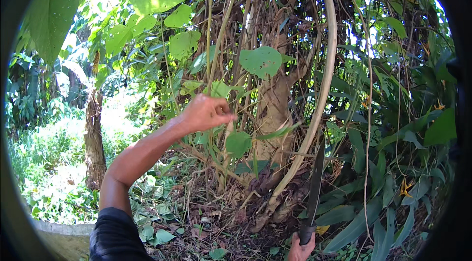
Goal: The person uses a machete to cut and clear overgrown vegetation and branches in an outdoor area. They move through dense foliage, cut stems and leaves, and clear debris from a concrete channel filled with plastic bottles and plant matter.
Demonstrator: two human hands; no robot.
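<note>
My left hand [207, 112] is raised in front of the tree, fingers curled and slightly blurred. A thin green vine stem [209, 32] runs down to it or behind it; I cannot tell whether the fingers pinch any stem. Heart-shaped vine leaves [260, 62] hang around that hand, several with small holes. At the bottom edge my right hand [301, 249], partly cut off, grips the dark handle of a machete [316, 183]. Its long dark blade points upward, beside a thick bent woody vine [326, 87] that rises from the ground near the tree trunk [274, 117].
Hanging stems and aerial roots [258, 13] cover the trunk. At right stand broad-leaved plants [354, 224] with orange flowers [405, 188] and a thin hanging vine [368, 113]. At left are a slimmer trunk [95, 139] and a concrete edge [62, 228]. Leaf litter [199, 233] covers the ground.
</note>
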